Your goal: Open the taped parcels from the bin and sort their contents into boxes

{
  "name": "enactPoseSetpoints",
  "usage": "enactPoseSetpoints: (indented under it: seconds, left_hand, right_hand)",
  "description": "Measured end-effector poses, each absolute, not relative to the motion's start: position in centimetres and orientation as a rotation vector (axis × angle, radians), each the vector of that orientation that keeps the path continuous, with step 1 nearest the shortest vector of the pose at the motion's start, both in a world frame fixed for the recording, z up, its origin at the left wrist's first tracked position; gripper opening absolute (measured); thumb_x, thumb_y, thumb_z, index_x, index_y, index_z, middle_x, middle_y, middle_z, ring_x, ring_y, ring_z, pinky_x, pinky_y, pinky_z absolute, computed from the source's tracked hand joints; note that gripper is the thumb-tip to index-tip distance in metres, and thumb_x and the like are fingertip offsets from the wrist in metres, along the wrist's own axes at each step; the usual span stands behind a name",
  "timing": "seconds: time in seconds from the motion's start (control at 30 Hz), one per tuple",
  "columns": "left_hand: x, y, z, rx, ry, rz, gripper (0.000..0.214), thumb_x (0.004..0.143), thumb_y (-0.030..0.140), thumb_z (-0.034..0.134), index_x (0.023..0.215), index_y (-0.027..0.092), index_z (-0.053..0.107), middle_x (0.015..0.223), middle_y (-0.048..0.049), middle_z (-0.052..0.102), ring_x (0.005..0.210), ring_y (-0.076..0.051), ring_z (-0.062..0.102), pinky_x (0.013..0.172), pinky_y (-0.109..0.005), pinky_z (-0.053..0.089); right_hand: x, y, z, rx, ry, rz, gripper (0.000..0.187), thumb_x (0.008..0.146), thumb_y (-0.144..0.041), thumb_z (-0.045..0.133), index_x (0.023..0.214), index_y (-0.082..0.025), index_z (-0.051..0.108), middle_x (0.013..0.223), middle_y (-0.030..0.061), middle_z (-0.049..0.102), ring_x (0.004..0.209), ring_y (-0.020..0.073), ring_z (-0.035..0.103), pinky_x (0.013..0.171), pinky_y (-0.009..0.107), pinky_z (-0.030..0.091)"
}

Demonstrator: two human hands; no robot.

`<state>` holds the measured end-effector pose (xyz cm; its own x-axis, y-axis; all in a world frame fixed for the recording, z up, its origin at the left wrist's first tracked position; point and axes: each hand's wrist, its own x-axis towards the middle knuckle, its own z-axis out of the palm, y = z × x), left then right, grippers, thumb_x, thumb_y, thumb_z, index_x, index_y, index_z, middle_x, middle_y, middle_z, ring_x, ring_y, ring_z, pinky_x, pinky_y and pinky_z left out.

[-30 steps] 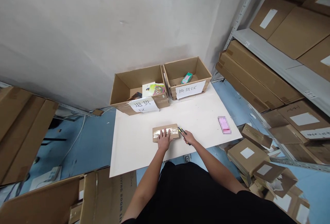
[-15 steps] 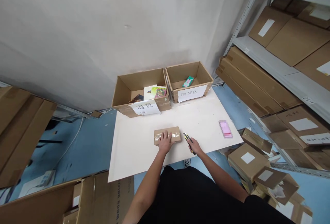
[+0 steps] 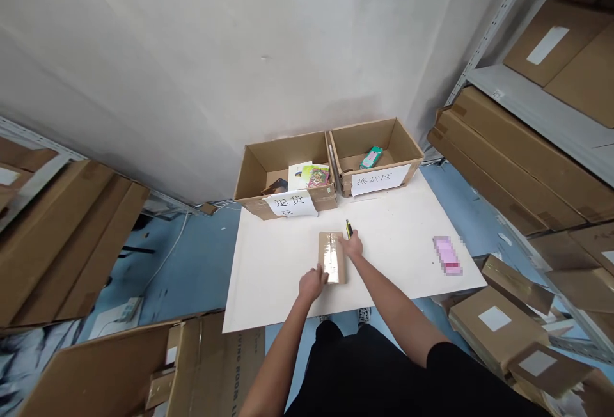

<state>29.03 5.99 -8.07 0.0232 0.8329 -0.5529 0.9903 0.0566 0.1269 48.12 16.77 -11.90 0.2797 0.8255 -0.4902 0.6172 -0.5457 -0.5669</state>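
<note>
the left grip [image 3: 312, 281] pinches a taped, oblong brown cardboard box [image 3: 330, 254], apparently steadying it, while the right grip [image 3: 354, 245] wraps around a slim yellow-and-black cutter [image 3: 348, 228].

Head-worn view, forward and down onto the white table [image 3: 271, 270].

A brown box [image 3: 338, 270], shiny tape [image 3: 330, 251] running lengthwise, lies on the white table [image 3: 273, 270] near a yellow-and-black cutter [image 3: 349, 229].
</note>
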Motion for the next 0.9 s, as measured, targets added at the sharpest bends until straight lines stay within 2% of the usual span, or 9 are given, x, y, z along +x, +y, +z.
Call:
enactPoseSetpoints:
  seconds: [0.07,0.17,0.23,0.3,0.4,0.5,0.67,0.8,0.9]
  left_hand:
    - [29.7,5.4,-8.0,1.883,1.760,-0.368,0.049,0.106,0.045,0.038,0.146,0.025,0.058,0.126,-0.0130,0.068,0.115,-0.027,0.066,0.093,-0.037,0.052]
    - [30.7,6.6,-7.7,2.005,1.767,-0.327,0.046,0.100,0.031,0.053,0.145,0.028,0.056,0.137,-0.0108,0.062,0.125,-0.026,0.061,0.095,-0.035,0.053]
    - [31.5,8.4,-7.6,2.124,1.680,-0.319,0.062,0.092,0.024,0.063,0.152,0.030,0.048,0.152,-0.0099,0.054,0.140,-0.028,0.051,0.101,-0.036,0.052]
    - [32.4,10.2,-7.9,2.263,1.491,-0.314,0.080,0.086,0.022,0.071,0.158,0.033,0.039,0.167,-0.0084,0.038,0.156,-0.030,0.033,0.112,-0.040,0.046]
    - [33.9,11.6,-9.2,2.353,1.306,-0.322,0.094,0.082,0.031,0.080,0.163,0.031,0.032,0.177,-0.0087,0.018,0.164,-0.034,0.011,0.126,-0.049,0.029]
    - [35.6,11.0,-11.2,2.292,1.465,-0.300,0.093,0.087,0.046,0.076,0.166,0.032,0.030,0.178,-0.0082,0.018,0.163,-0.037,0.013,0.127,-0.052,0.027]
    - [37.3,8.8,-13.2,2.161,1.861,-0.284,0.087,0.095,0.055,0.061,0.169,0.032,0.022,0.176,-0.0104,0.022,0.160,-0.042,0.020,0.121,-0.057,0.036]
    - [37.4,9.0,-13.1,2.172,1.861,-0.356,0.087,0.096,0.057,0.060,0.169,0.030,0.022,0.177,-0.0119,0.021,0.159,-0.043,0.021,0.119,-0.057,0.039]
    - [37.2,9.8,-12.9,2.179,1.851,-0.408,0.085,0.096,0.060,0.060,0.168,0.030,0.026,0.176,-0.0127,0.022,0.159,-0.042,0.024,0.120,-0.056,0.039]
  right_hand:
    - [48.3,18.9,-11.0,-2.227,-1.375,1.099,0.056,0.088,-0.057,0.074,0.124,-0.021,0.050,0.107,0.0108,0.075,0.099,0.0271,0.073,0.074,0.030,0.050]
    - [50.4,19.1,-10.4,-2.165,-1.367,0.993,0.051,0.091,-0.056,0.070,0.124,-0.022,0.051,0.098,0.0065,0.074,0.092,0.0254,0.072,0.071,0.028,0.047]
    - [52.9,17.3,-10.5,-2.169,-1.373,0.896,0.048,0.094,-0.056,0.065,0.125,-0.023,0.051,0.096,0.0052,0.074,0.090,0.0255,0.072,0.070,0.028,0.046]
    - [55.4,14.4,-11.1,-2.217,-1.386,0.845,0.046,0.094,-0.052,0.065,0.126,-0.023,0.051,0.097,0.0063,0.074,0.092,0.0266,0.072,0.070,0.029,0.045]
    - [57.9,10.0,-12.6,-2.263,-1.362,0.931,0.048,0.089,-0.054,0.072,0.121,-0.023,0.054,0.096,0.0079,0.074,0.092,0.0285,0.073,0.068,0.029,0.045]
    - [58.4,7.8,-13.9,-2.167,-1.241,1.105,0.044,0.085,-0.055,0.074,0.112,-0.025,0.056,0.088,0.0038,0.073,0.083,0.0253,0.073,0.065,0.028,0.048]
    - [59.3,8.7,-13.7,-1.937,-0.845,1.379,0.041,0.097,-0.065,0.048,0.100,-0.025,0.055,0.059,-0.0062,0.060,0.042,0.0137,0.056,0.045,0.023,0.042]
    - [61.2,8.5,-13.4,-1.853,-0.908,1.570,0.042,0.095,-0.063,0.058,0.081,-0.024,0.052,0.047,-0.0079,0.053,0.033,0.0106,0.046,0.038,0.021,0.034]
    - [61.2,7.7,-13.6,-1.852,-0.943,1.611,0.042,0.097,-0.060,0.061,0.078,-0.024,0.050,0.044,-0.0083,0.051,0.031,0.0104,0.045,0.036,0.021,0.031]
